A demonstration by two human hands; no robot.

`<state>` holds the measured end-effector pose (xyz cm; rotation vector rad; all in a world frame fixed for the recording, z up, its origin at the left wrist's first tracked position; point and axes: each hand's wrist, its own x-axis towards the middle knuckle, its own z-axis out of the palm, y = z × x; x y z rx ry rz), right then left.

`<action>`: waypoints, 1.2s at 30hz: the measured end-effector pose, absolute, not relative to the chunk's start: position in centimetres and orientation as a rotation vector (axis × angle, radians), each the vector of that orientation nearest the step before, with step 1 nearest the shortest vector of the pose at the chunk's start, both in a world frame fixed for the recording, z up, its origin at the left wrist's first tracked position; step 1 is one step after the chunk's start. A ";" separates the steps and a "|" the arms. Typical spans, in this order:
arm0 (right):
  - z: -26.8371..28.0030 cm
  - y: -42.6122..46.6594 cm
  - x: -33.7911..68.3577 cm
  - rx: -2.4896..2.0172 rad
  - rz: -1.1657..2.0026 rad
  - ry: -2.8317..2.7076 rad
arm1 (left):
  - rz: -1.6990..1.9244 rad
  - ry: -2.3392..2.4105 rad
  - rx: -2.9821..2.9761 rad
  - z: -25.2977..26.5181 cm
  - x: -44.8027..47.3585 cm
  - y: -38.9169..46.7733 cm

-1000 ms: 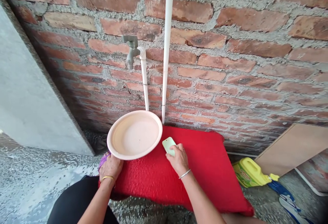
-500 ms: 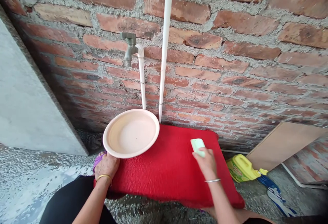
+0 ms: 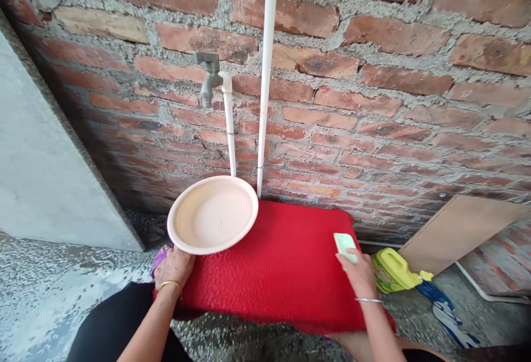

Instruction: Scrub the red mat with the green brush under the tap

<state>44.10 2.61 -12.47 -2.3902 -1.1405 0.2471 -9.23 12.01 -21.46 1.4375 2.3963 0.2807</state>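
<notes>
A wet red cloth (image 3: pixel 274 273) is spread over a low bench or table and hangs over its front edge. On its right part, my right hand (image 3: pixel 360 273) is closed around a pale green scrub brush (image 3: pixel 345 245), whose underside is hidden against the cloth. My left hand (image 3: pixel 176 268) grips the cloth at its left edge, just below the rim of a pale pink basin (image 3: pixel 213 243); some of its fingers are hidden. The basin sits at the back left of the cloth with a little clear liquid seemingly inside.
A metal tap (image 3: pixel 207 80) on a white pipe (image 3: pixel 230 130) hangs above the basin, before a brick wall (image 3: pixel 373 85). A grey slab (image 3: pixel 53 146) leans at left. Rightward lie a yellow jug (image 3: pixel 394 271), a blue-and-white slipper (image 3: pixel 452 323) and a tan board (image 3: pixel 456 235). The floor is wet.
My right hand has moved right and slightly nearer to me over the cloth, with the scrub brush in it. My left hand and the basin have stayed put.
</notes>
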 end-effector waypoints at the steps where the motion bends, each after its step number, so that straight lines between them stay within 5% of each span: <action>1: -12.2 2.0 46.0 -2.445 0.207 -1.066 | 0.290 2.386 1.423 -21.4 -9.2 12.0; 5: -12.4 1.5 45.1 -2.440 0.158 -1.043 | 0.321 2.347 1.358 -20.6 -8.8 12.0; 14: -15.6 3.4 20.7 -1.811 0.536 -1.826 | 0.310 2.346 1.393 -20.4 -8.8 11.9; 26: -13.1 -1.7 46.0 -2.415 0.174 -1.040 | 0.236 2.313 1.349 -19.3 -8.5 12.0; 36: -15.3 -2.4 23.8 -1.882 0.558 -1.756 | 0.210 2.324 1.339 -18.2 -8.3 12.0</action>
